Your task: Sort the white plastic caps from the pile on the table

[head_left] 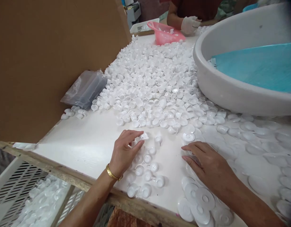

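My left hand [126, 148], with a gold bracelet [112, 173] at the wrist, pinches a small white cup [144, 136] between thumb and fingertips. Below and beside it, several similar little cups [148, 175] stand in loose rows on the white tabletop, most with their bases up. My right hand [204, 162] hovers with thumb and fingers apart and nothing visible between them. Just beyond its fingertips lies a small white saucer [188, 137]. Overlapping saucers [199, 201] are spread below that hand, nearer the table edge.
A broad heap of white cups [155, 82] covers the table's far part. To the right stands a large white tub [233, 97] holding something blue. A plastic-wrapped pack [86, 90] leans by the brown board [53, 63]. Behind are a pink scoop [163, 36] and another person's gloved hand [190, 25].
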Motion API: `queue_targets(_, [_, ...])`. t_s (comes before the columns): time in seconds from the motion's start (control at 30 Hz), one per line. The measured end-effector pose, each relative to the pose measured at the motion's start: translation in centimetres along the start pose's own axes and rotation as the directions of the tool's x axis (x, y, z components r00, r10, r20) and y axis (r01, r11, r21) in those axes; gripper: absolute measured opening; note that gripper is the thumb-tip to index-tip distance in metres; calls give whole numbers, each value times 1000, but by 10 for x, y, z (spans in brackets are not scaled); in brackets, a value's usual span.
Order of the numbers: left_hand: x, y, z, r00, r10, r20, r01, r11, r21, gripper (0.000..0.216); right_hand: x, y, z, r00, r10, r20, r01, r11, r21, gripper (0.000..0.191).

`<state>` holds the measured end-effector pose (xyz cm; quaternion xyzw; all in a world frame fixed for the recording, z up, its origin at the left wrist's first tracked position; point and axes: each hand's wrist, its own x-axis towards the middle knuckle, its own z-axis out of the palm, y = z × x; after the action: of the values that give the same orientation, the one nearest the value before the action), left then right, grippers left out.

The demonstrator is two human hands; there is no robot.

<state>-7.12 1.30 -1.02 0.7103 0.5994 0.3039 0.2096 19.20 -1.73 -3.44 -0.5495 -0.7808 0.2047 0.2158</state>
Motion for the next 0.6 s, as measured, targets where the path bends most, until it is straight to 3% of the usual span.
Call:
queue_targets(0.37, [-7, 6, -4, 994, -59, -92, 54, 997, -48, 15, 1, -4, 0, 1000, 23, -1, -24, 999, -44, 21])
queue_targets(0.6, [-10, -2, 1, 987, 45, -154, -33, 996, 78, 14, 0, -4, 2, 1000, 12, -5, -12, 998, -62, 20])
